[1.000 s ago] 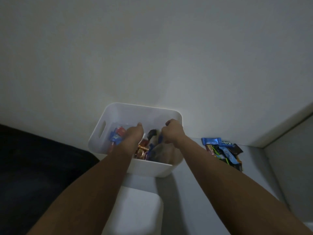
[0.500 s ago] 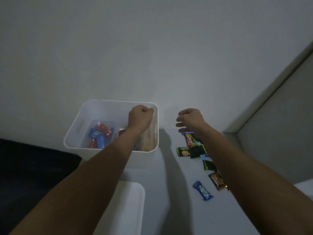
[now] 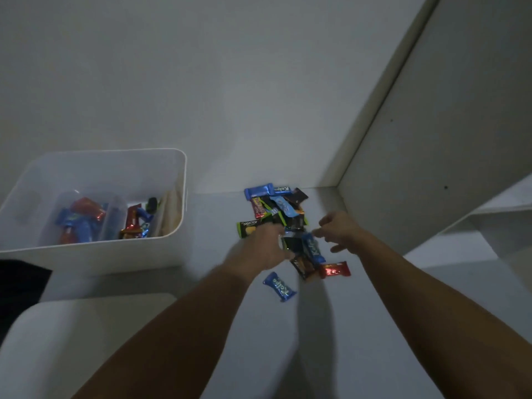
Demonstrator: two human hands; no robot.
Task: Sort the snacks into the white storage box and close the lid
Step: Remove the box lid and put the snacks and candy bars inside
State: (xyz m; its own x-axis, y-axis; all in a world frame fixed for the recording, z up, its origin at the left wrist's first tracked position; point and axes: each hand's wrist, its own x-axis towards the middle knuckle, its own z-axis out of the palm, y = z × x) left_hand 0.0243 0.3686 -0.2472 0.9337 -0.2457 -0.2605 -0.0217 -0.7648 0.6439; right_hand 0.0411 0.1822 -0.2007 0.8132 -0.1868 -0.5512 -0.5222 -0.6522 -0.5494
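Both hands over loose snack pile, dim white room corner.
Left hand [image 3: 263, 249] curls onto wrappers in the pile of foil-wrapped snacks [image 3: 283, 220] on the white bench [image 3: 218, 283]; grip unclear. Right hand [image 3: 339, 230] hovers, fingers loose, empty. White plastic storage box [image 3: 95, 254] sits left, part-filled; white lid [image 3: 57, 341] off, nearer.

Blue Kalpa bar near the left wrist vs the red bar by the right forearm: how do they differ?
Colour: the blue bar has a blue wrapper with light lettering; the red bar is shiny red.
Pose: the blue bar lies diagonally; the red bar lies nearly level.
Contact: the blue bar lies alone on the white surface; the red bar touches a brown wrapper at the pile's edge.
Shared: both small wrapped snacks, still outside the white storage box, unheld.
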